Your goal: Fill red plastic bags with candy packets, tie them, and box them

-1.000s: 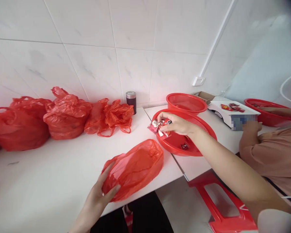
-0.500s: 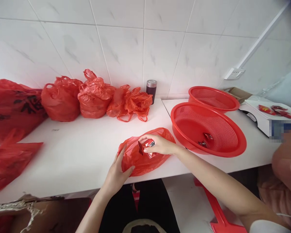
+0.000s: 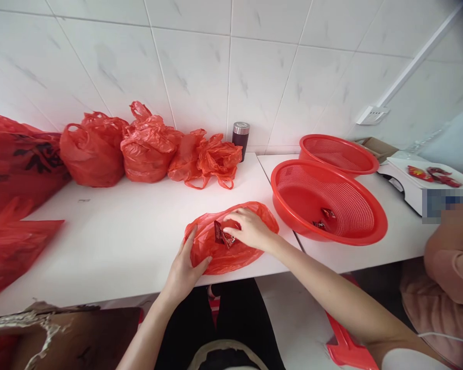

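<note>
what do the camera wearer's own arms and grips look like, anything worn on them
The left grip and right grip are bare hands, five-fingered, with no gloves, rings or watch to be seen. Both forearms are uncovered. A whitish sleeve shows on the right arm at the bottom edge; no sleeve shows on the left arm.

The worker's left forearm (image 3: 150, 329) slants forward, left hand (image 3: 185, 270) spread, thumb (image 3: 202, 265) well apart from fingers (image 3: 189, 240). I see the right forearm (image 3: 320, 288) reaching inward, right hand (image 3: 250, 228) half-curled, pointing leftward.
</note>
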Demonstrator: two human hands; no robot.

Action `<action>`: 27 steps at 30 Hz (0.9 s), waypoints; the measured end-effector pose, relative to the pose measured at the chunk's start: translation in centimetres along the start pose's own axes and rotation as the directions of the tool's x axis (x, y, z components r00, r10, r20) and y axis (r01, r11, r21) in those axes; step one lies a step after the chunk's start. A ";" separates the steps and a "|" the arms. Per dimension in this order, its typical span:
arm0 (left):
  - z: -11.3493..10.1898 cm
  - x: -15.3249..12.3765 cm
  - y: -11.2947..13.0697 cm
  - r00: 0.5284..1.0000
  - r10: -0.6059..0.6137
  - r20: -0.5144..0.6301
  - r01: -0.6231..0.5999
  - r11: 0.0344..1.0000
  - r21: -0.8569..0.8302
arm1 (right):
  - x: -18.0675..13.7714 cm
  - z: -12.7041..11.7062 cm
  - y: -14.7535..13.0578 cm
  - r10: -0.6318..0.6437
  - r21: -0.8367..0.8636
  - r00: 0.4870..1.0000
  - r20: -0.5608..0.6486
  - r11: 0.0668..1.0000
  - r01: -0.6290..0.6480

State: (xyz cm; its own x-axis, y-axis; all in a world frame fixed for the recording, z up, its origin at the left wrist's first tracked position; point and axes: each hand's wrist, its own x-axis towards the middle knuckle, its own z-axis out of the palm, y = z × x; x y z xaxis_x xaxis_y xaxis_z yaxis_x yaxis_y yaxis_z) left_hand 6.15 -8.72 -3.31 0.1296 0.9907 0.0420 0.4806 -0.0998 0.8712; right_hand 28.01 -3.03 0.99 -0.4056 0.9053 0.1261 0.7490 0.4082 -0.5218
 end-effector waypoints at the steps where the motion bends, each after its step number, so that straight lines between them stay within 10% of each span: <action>1: 0.0 0.0 0.2 1.000 0.000 0.009 0.001 1.000 -0.012 | 0.1 0.9 -0.4 -0.022 -0.032 1.000 -0.021 0.999 0.022; 8: 0.2 -0.5 0.2 1.000 -0.010 0.016 0.011 0.996 -0.087 | 0.6 4.7 -1.2 0.036 -0.146 0.997 -0.070 0.988 -0.046; 11: 0.3 -0.6 -0.1 0.999 -0.040 0.001 0.040 0.994 -0.105 | 0.3 3.2 -1.0 0.086 0.171 0.989 -0.119 0.983 -0.065; 15: 0.5 -0.4 -0.4 0.999 -0.030 -0.015 0.027 0.990 -0.140 | -0.9 1.0 -1.2 0.133 0.658 0.989 -0.060 0.750 -0.061; 20: 0.7 -0.3 -0.6 0.999 -0.025 -0.020 0.022 0.987 -0.158 | -1.9 0.8 -1.4 0.205 0.812 0.978 0.034 0.565 -0.146; 27: 0.6 -0.4 -0.7 0.999 -0.028 -0.020 0.025 0.990 -0.140 | -2.0 0.5 -0.2 0.122 0.177 0.968 -0.219 0.981 -0.083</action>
State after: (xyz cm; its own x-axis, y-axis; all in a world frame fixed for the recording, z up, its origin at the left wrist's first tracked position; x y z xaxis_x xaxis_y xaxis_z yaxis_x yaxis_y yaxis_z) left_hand 6.28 -9.15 -4.19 0.0985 0.9948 0.0273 0.3573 -0.0609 0.9320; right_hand 28.37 -4.94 0.41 -0.1870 0.9518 0.2432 0.6759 0.3043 -0.6713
